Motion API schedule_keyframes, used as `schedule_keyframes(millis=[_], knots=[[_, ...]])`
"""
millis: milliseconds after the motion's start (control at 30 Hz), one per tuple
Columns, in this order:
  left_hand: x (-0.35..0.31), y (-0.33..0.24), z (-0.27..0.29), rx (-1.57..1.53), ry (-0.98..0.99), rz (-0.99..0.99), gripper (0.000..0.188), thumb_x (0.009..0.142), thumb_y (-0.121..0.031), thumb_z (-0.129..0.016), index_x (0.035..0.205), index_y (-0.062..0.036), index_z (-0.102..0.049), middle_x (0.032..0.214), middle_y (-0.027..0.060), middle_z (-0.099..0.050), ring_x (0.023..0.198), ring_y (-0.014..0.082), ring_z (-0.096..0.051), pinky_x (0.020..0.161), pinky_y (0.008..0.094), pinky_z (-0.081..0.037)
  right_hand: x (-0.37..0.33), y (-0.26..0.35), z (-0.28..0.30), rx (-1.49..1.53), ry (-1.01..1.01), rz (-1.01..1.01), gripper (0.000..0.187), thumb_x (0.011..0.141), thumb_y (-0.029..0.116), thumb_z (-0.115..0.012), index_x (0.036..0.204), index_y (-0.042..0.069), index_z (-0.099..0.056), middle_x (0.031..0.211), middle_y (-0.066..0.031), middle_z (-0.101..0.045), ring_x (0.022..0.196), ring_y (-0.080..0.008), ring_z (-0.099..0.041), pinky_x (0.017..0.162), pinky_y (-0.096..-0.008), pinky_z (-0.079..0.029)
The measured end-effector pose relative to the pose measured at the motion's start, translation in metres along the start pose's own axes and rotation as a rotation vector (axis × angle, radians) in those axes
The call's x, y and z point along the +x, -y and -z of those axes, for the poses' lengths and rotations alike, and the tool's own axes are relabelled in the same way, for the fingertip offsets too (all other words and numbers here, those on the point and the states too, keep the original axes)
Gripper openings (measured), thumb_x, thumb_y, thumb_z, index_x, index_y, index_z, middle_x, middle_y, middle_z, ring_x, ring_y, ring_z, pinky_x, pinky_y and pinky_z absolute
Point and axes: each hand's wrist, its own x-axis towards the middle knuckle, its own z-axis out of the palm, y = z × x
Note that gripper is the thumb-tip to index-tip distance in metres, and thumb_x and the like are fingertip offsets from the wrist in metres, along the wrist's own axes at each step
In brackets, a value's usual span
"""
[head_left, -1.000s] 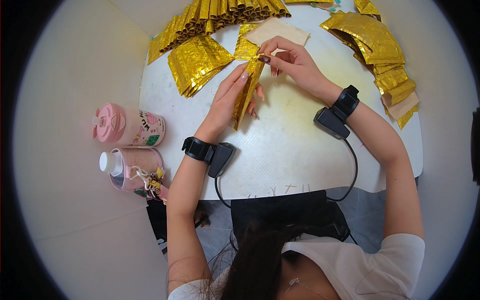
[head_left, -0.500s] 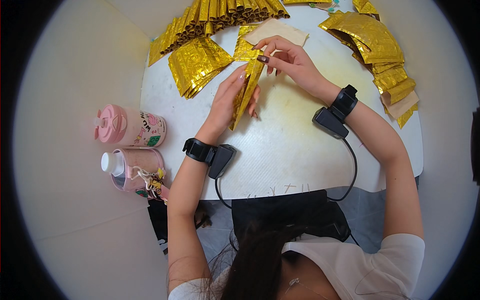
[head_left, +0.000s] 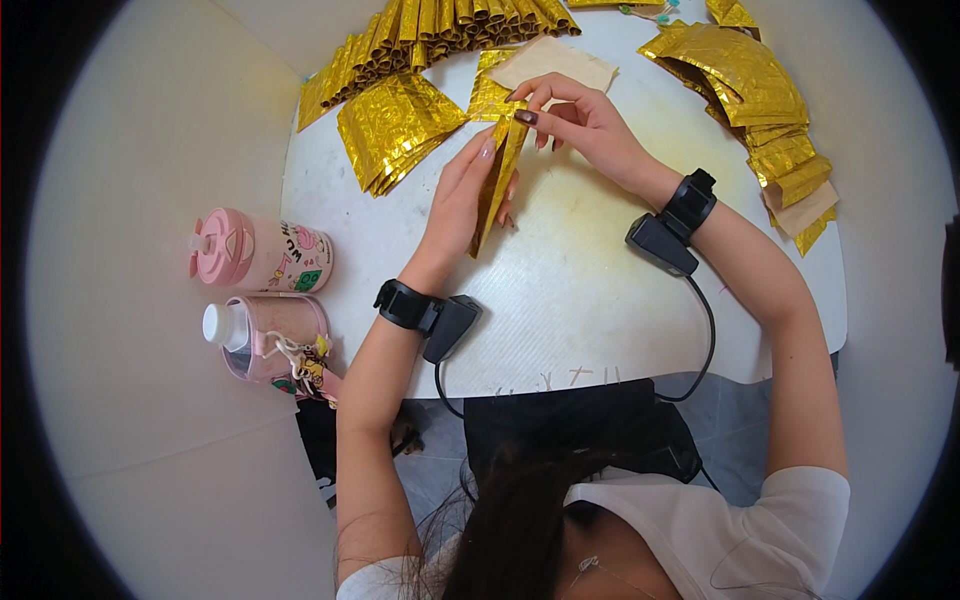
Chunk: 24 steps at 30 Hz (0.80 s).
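Between my hands, above the middle of the white table, is a folded sheet of gold foil paper (head_left: 503, 170), long and narrow with an open fold along it. My left hand (head_left: 462, 195) wraps round its lower part, the fingertips showing on its right side. My right hand (head_left: 580, 125) pinches the upper end between thumb and forefinger. Just beyond lie a flat gold foil sheet (head_left: 487, 95) and a beige paper sheet (head_left: 560, 64). To the left of these sits a stack of folded gold foil paper (head_left: 395, 130).
Many rolled gold foil tubes (head_left: 440, 30) are piled at the far left. More folded gold foil pieces (head_left: 740, 80) spread along the right edge of the table (head_left: 620, 290). A pink lidded cup (head_left: 262, 250) and a pink bottle with a white cap (head_left: 275, 338) stand at the left.
My left hand and wrist have shifted slightly to the right and up along the folded foil sheet, whose lower end swings a little right. My right hand stays at the upper end.
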Motion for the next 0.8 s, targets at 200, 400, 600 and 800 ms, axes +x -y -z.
schedule_keyframes(millis=[200, 400, 600, 800], knots=[[-0.0015, 0.0035, -0.0114, 0.137, -0.112, -0.065, 0.043, 0.101, -0.032, -0.034, 0.132, -0.0045, -0.043, 0.074, 0.0031, -0.05, 0.053, 0.0077, -0.046, 0.048, 0.0208, -0.04, -0.0005, 0.0013, -0.001, -0.011, -0.012, -0.017, 0.009, 0.09, 0.013, -0.059, 0.09, 0.004, -0.057, 0.112, -0.0035, -0.057, 0.074, -0.006, -0.056, 0.068, -0.022, -0.048], [-0.0014, 0.0036, -0.0122, 0.121, -0.128, -0.064, 0.043, 0.101, -0.029, -0.035, 0.134, -0.004, -0.042, 0.075, 0.0028, -0.051, 0.051, 0.0074, -0.047, 0.047, 0.0206, -0.042, 0.0001, -0.0015, 0.0019, 0.009, 0.013, 0.0, 0.009, 0.09, 0.013, -0.058, 0.091, 0.004, -0.057, 0.112, -0.0033, -0.057, 0.075, -0.0063, -0.056, 0.069, -0.0221, -0.048], [-0.0005, 0.0051, -0.0103, 0.147, -0.124, -0.069, 0.04, 0.101, -0.024, -0.035, 0.134, -0.0019, -0.042, 0.084, 0.006, -0.057, 0.054, 0.0084, -0.051, 0.049, 0.0209, -0.045, -0.0009, -0.0021, 0.0013, 0.018, 0.011, 0.004, 0.008, 0.09, 0.012, -0.057, 0.091, 0.004, -0.056, 0.112, -0.0037, -0.057, 0.076, -0.0067, -0.056, 0.07, -0.0221, -0.048], [0.0005, 0.0023, -0.0124, 0.105, -0.099, -0.114, 0.04, 0.101, -0.022, -0.036, 0.136, -0.002, -0.04, 0.1, 0.0104, -0.062, 0.059, 0.0096, -0.057, 0.056, 0.0219, -0.05, -0.0008, -0.0025, -0.0006, 0.03, -0.001, 0.005, 0.007, 0.09, 0.01, -0.057, 0.09, 0.003, -0.056, 0.11, -0.0044, -0.057, 0.078, -0.0073, -0.057, 0.071, -0.0228, -0.049]])
